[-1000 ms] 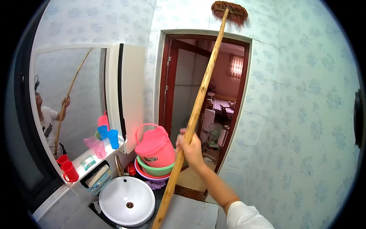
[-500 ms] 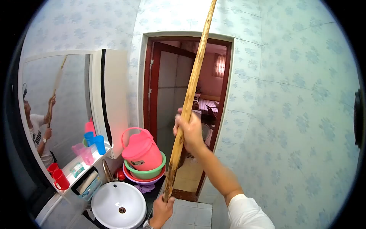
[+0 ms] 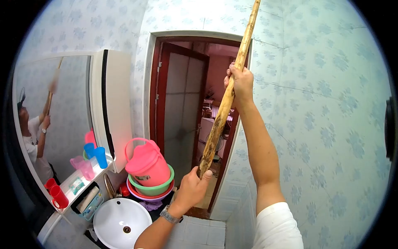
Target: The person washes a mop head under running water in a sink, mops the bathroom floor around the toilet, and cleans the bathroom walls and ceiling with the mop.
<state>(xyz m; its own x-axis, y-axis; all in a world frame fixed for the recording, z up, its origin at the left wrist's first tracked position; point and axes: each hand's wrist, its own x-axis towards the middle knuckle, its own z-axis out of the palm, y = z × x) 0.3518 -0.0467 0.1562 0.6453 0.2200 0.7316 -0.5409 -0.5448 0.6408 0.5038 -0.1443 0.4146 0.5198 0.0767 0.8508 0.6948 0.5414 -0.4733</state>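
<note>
A long wooden pole (image 3: 224,106) slants up and to the right across the view, its top end cut off by the upper edge. Dark marks spot its lower part. My right hand (image 3: 241,81) is closed around the pole near the top of the doorway, arm stretched upward. Lower down, my left hand (image 3: 191,189), with a watch on the wrist, is wrapped round the pole's bottom end, thumb pointing up. The mirror (image 3: 54,112) on the left reflects a person gripping the pole with both hands.
A white sink (image 3: 120,224) sits at lower left. Beside it a pink lidded bucket (image 3: 147,164) rests in stacked basins (image 3: 155,190). Cups, among them a blue one (image 3: 100,157), line the mirror shelf. Ahead, a half-open door (image 3: 182,99) stands in a dark red frame; a tiled wall (image 3: 323,137) is on the right.
Both hands have risen with the pole, and its upper part has shifted right. My right hand is now much higher in the view. The view has also shifted slightly.
</note>
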